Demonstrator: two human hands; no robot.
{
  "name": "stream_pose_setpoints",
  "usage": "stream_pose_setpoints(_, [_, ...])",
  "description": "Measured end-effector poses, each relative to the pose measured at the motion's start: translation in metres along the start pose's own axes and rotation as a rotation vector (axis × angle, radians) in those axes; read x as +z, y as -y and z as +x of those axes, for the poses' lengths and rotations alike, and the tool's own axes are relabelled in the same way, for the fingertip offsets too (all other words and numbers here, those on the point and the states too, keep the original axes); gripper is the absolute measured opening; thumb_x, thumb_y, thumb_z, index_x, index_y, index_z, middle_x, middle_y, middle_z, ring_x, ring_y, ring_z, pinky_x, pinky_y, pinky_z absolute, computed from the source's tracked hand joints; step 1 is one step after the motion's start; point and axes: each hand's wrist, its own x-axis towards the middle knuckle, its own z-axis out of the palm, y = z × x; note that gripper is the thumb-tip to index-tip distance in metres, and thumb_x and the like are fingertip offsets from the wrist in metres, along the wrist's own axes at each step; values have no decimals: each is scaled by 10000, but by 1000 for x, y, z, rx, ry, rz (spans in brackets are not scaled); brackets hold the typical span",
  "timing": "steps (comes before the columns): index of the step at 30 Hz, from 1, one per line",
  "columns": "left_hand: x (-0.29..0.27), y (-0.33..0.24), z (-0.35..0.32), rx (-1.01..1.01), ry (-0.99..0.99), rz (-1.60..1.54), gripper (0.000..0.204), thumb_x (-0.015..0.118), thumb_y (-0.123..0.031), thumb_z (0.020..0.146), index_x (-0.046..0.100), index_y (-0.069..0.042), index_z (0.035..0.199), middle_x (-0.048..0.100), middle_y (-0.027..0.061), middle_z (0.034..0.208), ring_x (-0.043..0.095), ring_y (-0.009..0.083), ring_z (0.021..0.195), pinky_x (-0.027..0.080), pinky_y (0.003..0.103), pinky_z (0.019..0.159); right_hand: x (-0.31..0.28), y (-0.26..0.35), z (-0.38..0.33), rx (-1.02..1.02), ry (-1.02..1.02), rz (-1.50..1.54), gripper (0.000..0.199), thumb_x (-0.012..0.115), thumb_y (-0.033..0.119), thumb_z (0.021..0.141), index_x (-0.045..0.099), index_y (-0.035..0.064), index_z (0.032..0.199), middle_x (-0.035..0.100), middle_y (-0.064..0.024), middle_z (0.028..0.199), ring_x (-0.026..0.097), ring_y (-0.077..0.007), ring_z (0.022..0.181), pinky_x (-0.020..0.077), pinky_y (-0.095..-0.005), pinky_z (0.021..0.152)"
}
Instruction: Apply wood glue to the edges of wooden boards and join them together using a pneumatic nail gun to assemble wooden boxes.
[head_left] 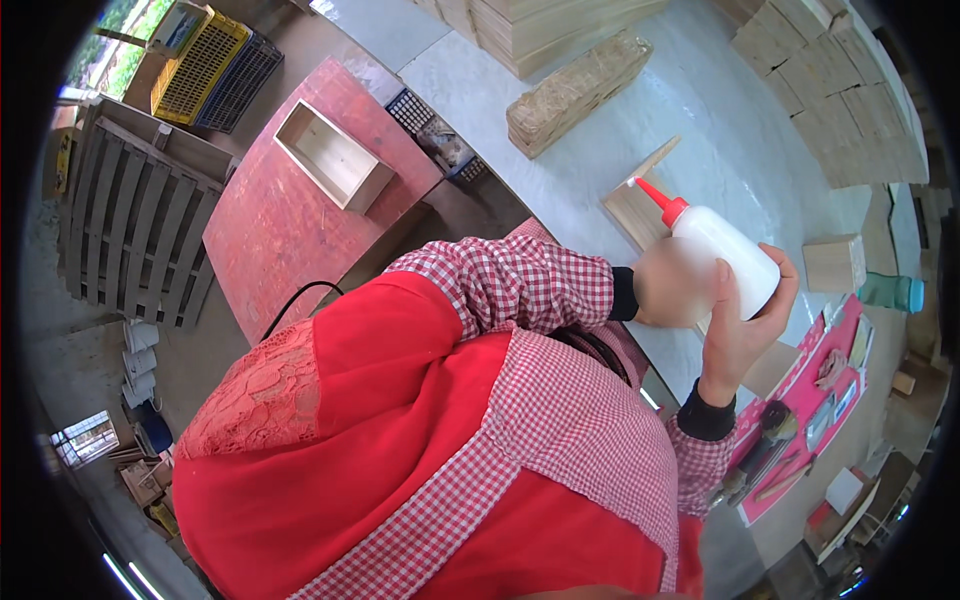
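My right hand (748,325) is closed around a white squeeze bottle (730,255) with a red cap and a long red nozzle. The bottle is tilted, its nozzle pointing up and left over a light wooden piece (625,212) with a thin raised edge. Whether the tip touches the wood I cannot tell. My left hand (672,285) is by the lower end of that piece, partly behind the bottle. It is blurred, so its fingers and anything in them cannot be made out.
A brown wrapped block (580,90) lies on the grey table (470,85). Stacked wooden pieces (830,85) stand far right. An open wooden box (335,155) sits on a red table (270,210) at left. Tools lie on a pink mat (762,505) near a green bottle (888,292).
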Motion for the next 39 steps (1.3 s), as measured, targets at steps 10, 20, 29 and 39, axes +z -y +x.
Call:
stream_pose_setpoints(10, [-12,-8,-4,-26,-8,140,802,692,-556,805,477,-88,1419,415,187,1491,285,390,1438,152,769,1097,4,-4,19,28,-83,-31,450,804,232,865,544,33,1173,585,-55,1062,579,-131,932,496,-264,736])
stream_pose_setpoints(20, [-24,-13,-4,-33,41,258,783,685,-554,810,498,-73,1399,423,198,1472,300,390,1426,184,747,1102,12,-12,45,68,-176,-28,475,825,248,845,549,25,1161,599,-64,1026,590,-132,855,488,-263,684])
stream_pose_setpoints(29, [-36,-7,-1,-42,204,275,725,689,-515,816,515,-106,1390,465,143,1454,326,344,1429,224,724,1096,-25,7,37,260,-285,120,501,811,255,856,542,21,1207,601,-76,1058,589,-139,841,478,-258,646])
stream_pose_setpoints(39, [-85,28,-8,-29,317,360,686,648,-493,890,462,-140,1448,388,128,1528,298,340,1448,206,690,1130,-187,4,-77,268,-567,-174,509,778,296,858,558,40,1238,593,-82,1095,594,-161,902,499,-278,713])
